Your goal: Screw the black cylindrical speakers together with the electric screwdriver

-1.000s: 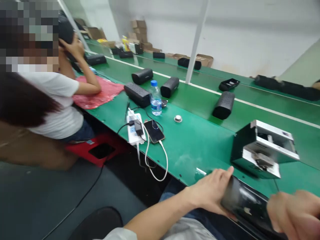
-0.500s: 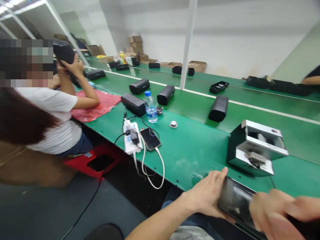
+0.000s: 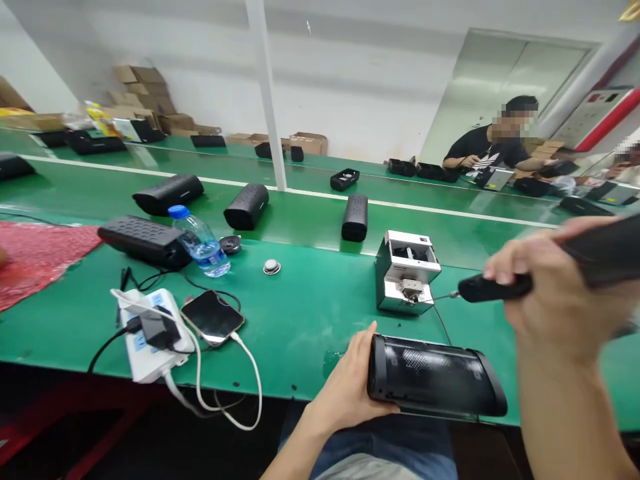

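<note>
The speaker (image 3: 435,377) is lying on its side at the near edge of the green table (image 3: 310,313), long and black, with part of it hanging over the edge above the person's lap. The left hand (image 3: 350,393) is clasping its left end, thumb up along the end face and fingers curled underneath, so that grip is closed on the speaker. The right hand (image 3: 555,293) is wrapping tightly around a screwdriver (image 3: 493,288) and holding it nearly level. Its thin tip is pointing at the front of a small metal box (image 3: 407,270) standing just behind the speaker; whether the tip is touching the box I cannot tell.

The speaker is being steadied at one end only, while its right end is resting free on the table edge. A push from the tool there could, I judge, roll it or tip it off toward the lap. The tip is reaching well out from the fist, so a small wobble of the wrist could knock it off the box or scratch the speaker's glossy shell. A phone (image 3: 213,317) is lying to the left, and its white cable (image 3: 259,390) is looping over the table edge, near enough to the left forearm to snag.
</note>
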The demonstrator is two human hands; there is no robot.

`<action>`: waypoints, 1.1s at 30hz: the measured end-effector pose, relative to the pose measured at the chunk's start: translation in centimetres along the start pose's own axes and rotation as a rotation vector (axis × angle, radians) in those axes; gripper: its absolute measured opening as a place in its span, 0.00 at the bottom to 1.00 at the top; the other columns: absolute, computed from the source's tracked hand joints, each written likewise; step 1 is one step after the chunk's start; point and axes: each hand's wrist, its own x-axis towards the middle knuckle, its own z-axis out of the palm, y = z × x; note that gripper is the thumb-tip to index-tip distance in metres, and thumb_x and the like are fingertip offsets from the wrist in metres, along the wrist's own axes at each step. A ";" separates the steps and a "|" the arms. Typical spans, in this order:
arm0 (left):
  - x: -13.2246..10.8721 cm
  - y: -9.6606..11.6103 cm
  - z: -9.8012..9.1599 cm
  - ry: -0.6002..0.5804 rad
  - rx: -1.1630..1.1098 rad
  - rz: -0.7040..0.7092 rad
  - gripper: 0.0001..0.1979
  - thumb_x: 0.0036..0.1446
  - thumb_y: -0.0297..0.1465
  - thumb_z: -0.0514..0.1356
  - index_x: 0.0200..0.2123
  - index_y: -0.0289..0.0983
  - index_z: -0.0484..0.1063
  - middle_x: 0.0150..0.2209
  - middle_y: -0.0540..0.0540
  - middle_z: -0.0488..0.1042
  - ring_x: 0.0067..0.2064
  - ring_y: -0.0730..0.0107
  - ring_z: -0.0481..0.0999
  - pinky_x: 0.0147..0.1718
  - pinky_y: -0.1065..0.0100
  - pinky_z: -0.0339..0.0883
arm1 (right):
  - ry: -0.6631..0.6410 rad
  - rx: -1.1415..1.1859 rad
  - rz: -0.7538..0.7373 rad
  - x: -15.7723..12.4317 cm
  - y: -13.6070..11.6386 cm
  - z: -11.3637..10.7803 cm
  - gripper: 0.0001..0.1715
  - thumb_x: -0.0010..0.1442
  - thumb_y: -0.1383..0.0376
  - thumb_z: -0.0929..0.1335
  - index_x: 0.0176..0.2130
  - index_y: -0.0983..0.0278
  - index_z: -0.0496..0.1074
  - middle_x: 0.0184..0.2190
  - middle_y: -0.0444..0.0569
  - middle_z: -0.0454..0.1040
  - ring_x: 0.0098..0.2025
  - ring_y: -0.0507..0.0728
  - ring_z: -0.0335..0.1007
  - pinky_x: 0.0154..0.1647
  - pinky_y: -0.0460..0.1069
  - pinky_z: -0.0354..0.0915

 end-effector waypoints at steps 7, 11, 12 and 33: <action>0.0 0.3 -0.1 -0.007 -0.016 -0.037 0.80 0.43 0.30 0.86 0.83 0.49 0.33 0.79 0.29 0.53 0.81 0.32 0.55 0.76 0.30 0.58 | -0.100 -0.101 0.016 0.1 5.5 1.6 0.11 0.56 0.65 0.77 0.35 0.59 0.73 0.20 0.38 0.64 0.17 0.57 0.63 0.19 0.51 0.66; 0.1 0.6 -0.2 -0.006 -0.027 -0.048 0.79 0.44 0.31 0.86 0.83 0.48 0.34 0.78 0.29 0.54 0.80 0.33 0.55 0.76 0.31 0.59 | -0.092 -0.113 0.072 0.3 5.9 1.6 0.12 0.56 0.65 0.77 0.37 0.59 0.73 0.20 0.38 0.65 0.17 0.57 0.64 0.19 0.51 0.66; 0.1 0.6 -0.3 -0.004 -0.028 -0.047 0.78 0.44 0.32 0.85 0.83 0.48 0.34 0.78 0.29 0.54 0.80 0.33 0.56 0.76 0.31 0.59 | -0.079 -0.116 0.078 0.3 6.0 1.6 0.12 0.55 0.65 0.77 0.37 0.59 0.73 0.20 0.38 0.65 0.17 0.57 0.64 0.19 0.51 0.67; 0.2 1.5 -0.8 -0.016 -0.017 -0.024 0.75 0.48 0.32 0.84 0.83 0.49 0.35 0.77 0.31 0.57 0.78 0.36 0.60 0.75 0.35 0.62 | -0.149 -0.053 0.088 0.4 6.4 1.5 0.10 0.53 0.68 0.75 0.35 0.58 0.73 0.19 0.37 0.60 0.14 0.55 0.58 0.13 0.51 0.58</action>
